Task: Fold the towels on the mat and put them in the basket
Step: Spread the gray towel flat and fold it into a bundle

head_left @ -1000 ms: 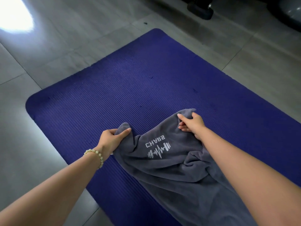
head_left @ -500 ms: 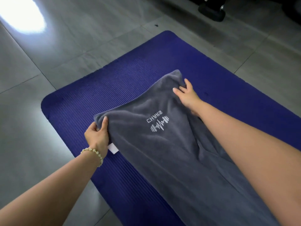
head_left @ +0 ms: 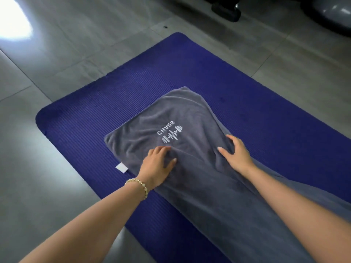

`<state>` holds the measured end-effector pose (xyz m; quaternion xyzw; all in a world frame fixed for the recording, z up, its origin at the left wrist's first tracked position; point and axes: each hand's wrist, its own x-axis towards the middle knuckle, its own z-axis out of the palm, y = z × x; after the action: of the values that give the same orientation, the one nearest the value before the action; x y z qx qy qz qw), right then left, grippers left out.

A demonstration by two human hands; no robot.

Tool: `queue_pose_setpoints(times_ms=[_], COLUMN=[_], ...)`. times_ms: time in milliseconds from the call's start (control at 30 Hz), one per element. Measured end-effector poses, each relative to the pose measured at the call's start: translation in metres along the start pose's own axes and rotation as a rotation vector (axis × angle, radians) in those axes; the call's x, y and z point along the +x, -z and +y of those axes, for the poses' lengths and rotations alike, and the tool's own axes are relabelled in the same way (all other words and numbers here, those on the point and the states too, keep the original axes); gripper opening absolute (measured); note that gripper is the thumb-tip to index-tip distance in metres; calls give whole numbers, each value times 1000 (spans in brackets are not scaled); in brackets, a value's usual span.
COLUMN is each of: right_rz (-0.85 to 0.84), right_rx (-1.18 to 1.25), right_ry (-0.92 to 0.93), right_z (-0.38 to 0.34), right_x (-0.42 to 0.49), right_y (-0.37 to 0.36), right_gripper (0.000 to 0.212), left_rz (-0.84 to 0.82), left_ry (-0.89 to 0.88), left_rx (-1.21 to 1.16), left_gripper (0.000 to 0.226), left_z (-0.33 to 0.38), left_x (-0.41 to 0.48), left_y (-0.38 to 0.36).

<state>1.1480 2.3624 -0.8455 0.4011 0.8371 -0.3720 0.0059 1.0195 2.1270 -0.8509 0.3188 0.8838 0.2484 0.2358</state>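
While both hands lie flat on the cloth, the step in hand appears to be the smoothing that comes before a first fold.

Head view: the grey towel (head_left: 199, 114) lies lengthwise on the blue mat (head_left: 85, 130), far end squared, near end running out of frame. The left hand (head_left: 157, 166), fingers spread, presses the cloth just below the white logo (head_left: 171, 133). The right hand (head_left: 235, 152), likewise spread, rests on the towel's right edge. Neither pinches anything.

The next move probably calls for gripping one end and carrying it over the other, edges aligned.

The towel is soft, short-piled and faintly creased, with a white label (head_left: 122, 168) at its left edge. The mat is ribbed foam with rounded corners, on a glossy tiled floor (head_left: 76, 54). No basket is in view.
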Motion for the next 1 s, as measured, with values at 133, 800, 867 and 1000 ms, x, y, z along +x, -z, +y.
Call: queue_pose_setpoints(times_ms=[133,800,867,1000], right_rz=[55,-64,35,440], right_rx=[38,-93,-46,65], right_ry=[-165,-100,-77,-94], right_z=[42,168,166,154], right_x=[-7,0,7,31], right_y=[43,99,105,126], right_gripper=[55,13,13,11], left_rz=[-188,-291,-179,104], left_ry=[-99,-227,-219,-182], left_rx=[81,581,420,77], left_gripper=[49,21,17,12], left_z=[49,191,195,219], left_x=[7,121,129,151], left_y=[-26,-94,-94,-93])
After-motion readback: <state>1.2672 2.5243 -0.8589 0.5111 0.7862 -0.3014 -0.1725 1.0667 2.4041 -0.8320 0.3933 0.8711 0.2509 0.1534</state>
